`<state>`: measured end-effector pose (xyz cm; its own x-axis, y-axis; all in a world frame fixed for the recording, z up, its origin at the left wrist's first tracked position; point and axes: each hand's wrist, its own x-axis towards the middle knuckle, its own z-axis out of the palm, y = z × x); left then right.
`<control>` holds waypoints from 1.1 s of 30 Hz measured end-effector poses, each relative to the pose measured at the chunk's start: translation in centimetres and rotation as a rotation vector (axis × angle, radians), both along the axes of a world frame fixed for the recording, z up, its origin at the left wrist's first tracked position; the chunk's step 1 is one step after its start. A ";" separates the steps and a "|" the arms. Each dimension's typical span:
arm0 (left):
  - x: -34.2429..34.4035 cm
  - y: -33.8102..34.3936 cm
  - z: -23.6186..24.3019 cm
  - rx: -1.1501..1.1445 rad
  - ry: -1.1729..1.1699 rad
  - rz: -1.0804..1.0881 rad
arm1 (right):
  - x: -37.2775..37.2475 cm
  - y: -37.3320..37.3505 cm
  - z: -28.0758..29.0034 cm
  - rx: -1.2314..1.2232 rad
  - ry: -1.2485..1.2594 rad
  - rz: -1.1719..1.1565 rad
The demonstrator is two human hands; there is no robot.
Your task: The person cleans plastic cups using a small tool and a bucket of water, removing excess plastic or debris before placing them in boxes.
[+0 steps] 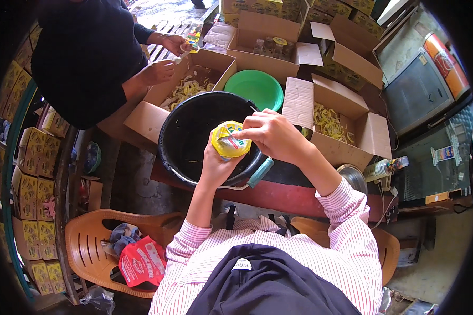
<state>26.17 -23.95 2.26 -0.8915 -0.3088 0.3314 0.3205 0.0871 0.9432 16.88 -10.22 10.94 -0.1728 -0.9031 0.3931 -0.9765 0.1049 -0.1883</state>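
My left hand [219,165] is wrapped around a plastic cup with a yellow printed lid [230,130], held over a large black bucket [186,113]. A greyish patch shows on the lid near my right fingertips. My right hand [270,134] is closed, its fingertips touching the lid from the right. What those fingers pinch, if anything, is too small to make out. A few pale yellow bits lie inside the bucket, which has a wire handle with a teal grip [260,172].
Behind the bucket sits a green basin [255,89]. Cardboard boxes with yellow strips [331,123] flank it, and another box holds jars [276,47]. At far left a co-worker [86,63] handles a printed cup. Stacked cups [378,169] lie right; orange chairs [89,236] stand near me.
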 end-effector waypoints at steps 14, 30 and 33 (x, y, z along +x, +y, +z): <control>-0.1 -0.2 0.2 -0.016 -0.013 0.060 | -1.1 1.2 0.2 0.078 0.096 -0.033; -0.2 -1.0 -2.5 -0.231 0.015 0.174 | -1.0 2.0 1.0 -0.162 -0.250 -0.316; -0.2 -0.5 -1.2 -0.170 0.025 0.149 | 0.7 0.9 0.7 -0.222 -0.377 -0.320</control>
<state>25.95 -24.43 1.06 -0.8309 -0.3746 0.4113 0.3152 0.2923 0.9029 17.61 -9.37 11.62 -0.5914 -0.6848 0.4258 -0.7627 0.3034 -0.5712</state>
